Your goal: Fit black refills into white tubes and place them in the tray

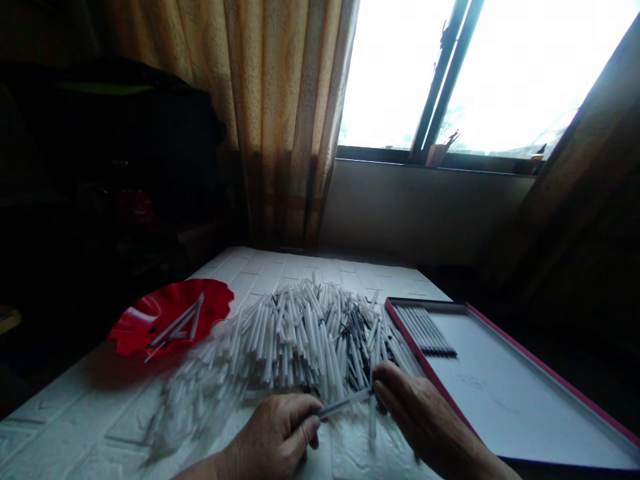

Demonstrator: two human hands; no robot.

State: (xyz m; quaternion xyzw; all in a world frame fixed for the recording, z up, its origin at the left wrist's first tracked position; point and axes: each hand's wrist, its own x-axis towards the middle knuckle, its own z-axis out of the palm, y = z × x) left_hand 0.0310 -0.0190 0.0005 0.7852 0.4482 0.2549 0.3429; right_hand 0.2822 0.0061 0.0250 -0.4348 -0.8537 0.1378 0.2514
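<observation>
My left hand point(280, 433) pinches one end of a thin translucent tube point(345, 404) near the front of the table. At the tube's other end, the fingers of my right hand point(413, 407) are closed on its dark tip. Behind both hands lies a large heap of clear and white tubes point(295, 333), with a cluster of black slender pieces point(356, 340) on its right side. In the box on the right, a row of dark-ended tubes point(425, 330) lies side by side.
A red wavy-edged bowl point(173, 310) holding a few tubes stands left of the heap. The shallow pink-edged box point(540, 380) lies at the right. The table point(65, 413) has a white brick-patterned cover. Beyond it are curtains point(285, 120) and a window.
</observation>
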